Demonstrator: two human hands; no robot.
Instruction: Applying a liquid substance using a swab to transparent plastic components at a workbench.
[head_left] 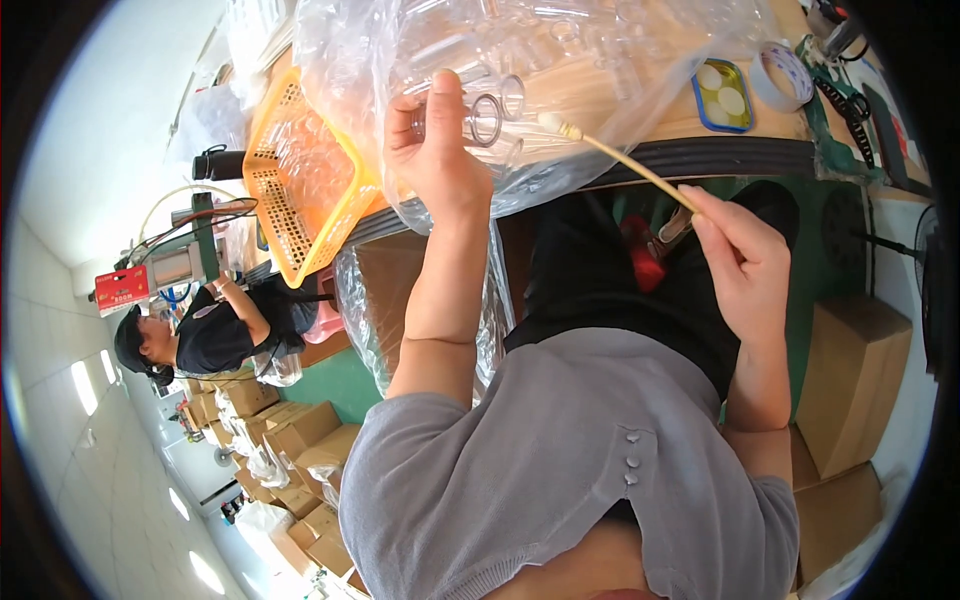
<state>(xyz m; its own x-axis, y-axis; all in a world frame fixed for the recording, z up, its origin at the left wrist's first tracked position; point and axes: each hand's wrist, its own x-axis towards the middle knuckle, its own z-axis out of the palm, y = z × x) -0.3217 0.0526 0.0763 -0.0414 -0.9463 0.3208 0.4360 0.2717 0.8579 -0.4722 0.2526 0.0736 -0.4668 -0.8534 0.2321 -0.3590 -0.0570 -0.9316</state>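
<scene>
From my remote post I saw a yellow perforated plastic basket (285, 215). Just right of it, the left hand (440, 165) curled around at least one clear round-mouthed tube (474, 122). Farther right of the basket, a thin wooden stick (640, 173) aimed its whitish tip tubeward, pinched between the right hand's (742, 255) thumb and fingers.

Clear, round-mouthed tube (473, 120), mouth facing right — pale-tipped swab stick (640, 170) slants, tip near the rim, apart.
</scene>
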